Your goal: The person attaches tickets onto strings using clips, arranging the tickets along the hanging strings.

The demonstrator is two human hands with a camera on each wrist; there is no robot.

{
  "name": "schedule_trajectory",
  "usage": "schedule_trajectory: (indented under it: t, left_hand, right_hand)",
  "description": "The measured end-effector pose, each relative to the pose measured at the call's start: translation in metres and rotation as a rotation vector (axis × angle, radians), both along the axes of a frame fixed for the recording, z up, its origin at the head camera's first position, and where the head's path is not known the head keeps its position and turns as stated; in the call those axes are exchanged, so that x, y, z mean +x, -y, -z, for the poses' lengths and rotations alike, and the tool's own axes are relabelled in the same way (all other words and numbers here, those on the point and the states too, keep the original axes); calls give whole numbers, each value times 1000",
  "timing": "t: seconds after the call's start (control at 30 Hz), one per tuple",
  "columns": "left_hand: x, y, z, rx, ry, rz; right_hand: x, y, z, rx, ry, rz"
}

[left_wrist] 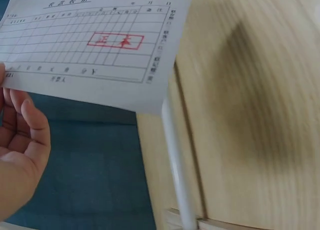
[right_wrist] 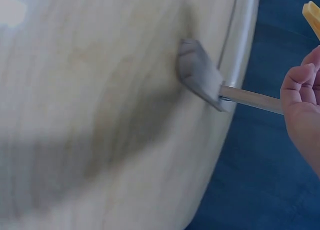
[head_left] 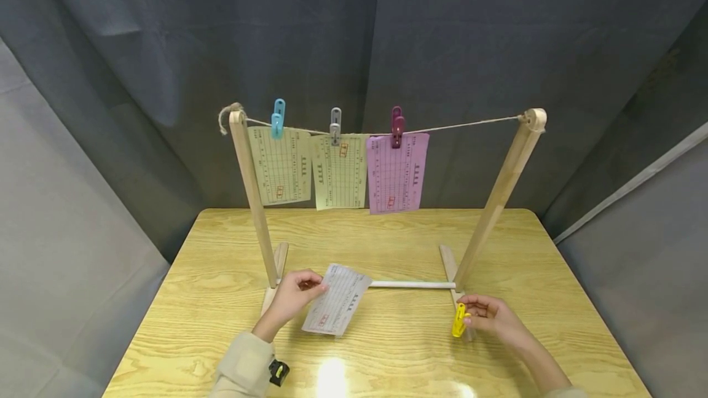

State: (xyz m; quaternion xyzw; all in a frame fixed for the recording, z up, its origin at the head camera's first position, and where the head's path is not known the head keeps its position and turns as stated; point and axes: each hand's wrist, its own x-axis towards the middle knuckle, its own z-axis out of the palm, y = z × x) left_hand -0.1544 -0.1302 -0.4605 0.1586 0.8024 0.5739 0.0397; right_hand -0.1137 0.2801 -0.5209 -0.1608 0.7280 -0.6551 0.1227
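A white printed receipt slip [head_left: 338,301] with a red stamp is pinched by its left edge in my left hand [head_left: 295,296]. The left wrist view shows the same slip [left_wrist: 90,45] tilted over the table, thumb at its edge. My right hand [head_left: 495,321] pinches a yellow clothespin [head_left: 459,320] near the foot of the right post. In the right wrist view only part of the clothespin [right_wrist: 312,15] shows, beyond the fingertips. Two yellow slips [head_left: 280,167] and a pink slip [head_left: 396,177] hang from the string [head_left: 464,124].
Blue [head_left: 278,118], grey [head_left: 335,126] and maroon [head_left: 397,128] clothespins grip the hanging slips. The string runs between a left wooden post [head_left: 254,207] and a right wooden post [head_left: 500,195]. A white rod [head_left: 412,285] joins their feet above the wooden table [head_left: 387,355].
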Motion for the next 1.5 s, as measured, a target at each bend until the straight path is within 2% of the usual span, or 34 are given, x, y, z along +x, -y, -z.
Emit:
schedule_trajectory:
  t: [0.2, 0.33, 0.43, 0.63, 0.8, 1.07, 1.3, 1.4, 1.5]
  left_hand:
    - [1, -8, -13, 19, -45, 8]
    - [-1, -14, -20, 39, -123, 30]
    - [-2, -18, -24, 53, -157, 38]
    - [-2, -29, -34, 66, -168, 18]
    - [-4, -36, -42, 103, -189, 4]
    - [-20, -44, -33, 175, -194, -34]
    - [-24, -54, -47, 212, -270, -27]
    - [-25, -58, -53, 229, -282, -29]
    - [-26, -62, -58, 247, -286, -35]
  right_hand:
    - [-7, 3, -22, -31, -80, 25]
    - [-13, 5, -37, -23, -138, 44]
    - [-17, 6, -48, -14, -178, 51]
    - [-25, 9, -72, -49, -269, 37]
    - [-30, 11, -90, -50, -312, 54]
    - [-35, 15, -117, -55, -356, 70]
    - [-38, 22, -143, -68, -435, 113]
    - [-38, 24, -155, -98, -459, 111]
    - [-39, 25, -167, -73, -488, 115]
